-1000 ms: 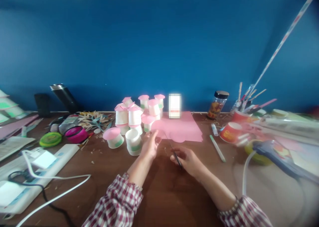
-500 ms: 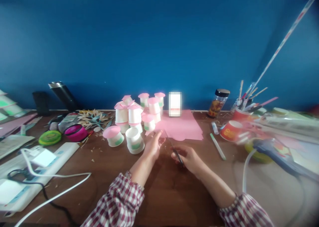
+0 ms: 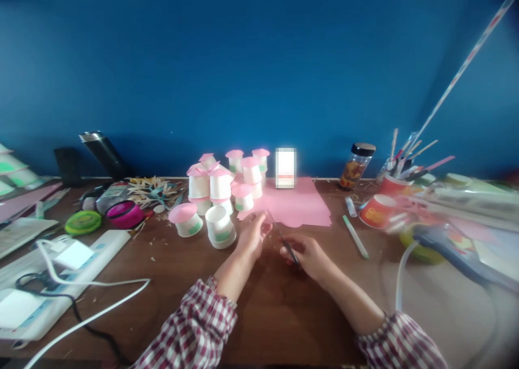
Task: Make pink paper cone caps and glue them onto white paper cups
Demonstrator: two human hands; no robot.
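Note:
My right hand (image 3: 310, 256) is closed round a pair of dark scissors (image 3: 283, 240), blades pointing up and left toward the pink paper sheet (image 3: 298, 206). My left hand (image 3: 252, 234) pinches the near left edge of that pink paper, fingers curled. Just left of my left hand stand two small white paper cups (image 3: 219, 226), one capped with a pink disc (image 3: 183, 213). Behind them is a stack of several white cups with pink tops (image 3: 227, 182).
On the brown table: a white power strip with cables (image 3: 60, 272) at the left, green and magenta tape rolls (image 3: 121, 215), a white marker (image 3: 356, 237), a jar (image 3: 355, 167), red cups with brushes (image 3: 391, 185), a glue gun (image 3: 454, 250) at the right. A blue wall stands behind.
My left hand has lifted slightly and shifted right on the pink paper's edge. The scissors' blades have come closer to the paper. The view has dipped a little.

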